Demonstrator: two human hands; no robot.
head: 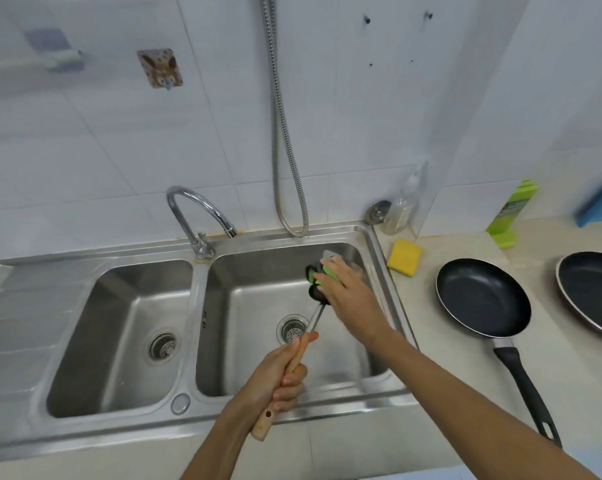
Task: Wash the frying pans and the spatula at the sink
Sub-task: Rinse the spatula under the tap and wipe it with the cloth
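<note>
Firmly, left hand (275, 379) round spatula (314, 319) handle, right hand (344, 294) with sponge (325, 271).

The right hand (344, 289) is covering most of the spatula (315, 315) head, fingers blurring over a green sponge (327, 271); the far pan (594, 289) is running off the right edge, handle unseen; the hose (279, 133) is leaving the top edge; the bottle (401, 209) label is proving unreadable.
</note>
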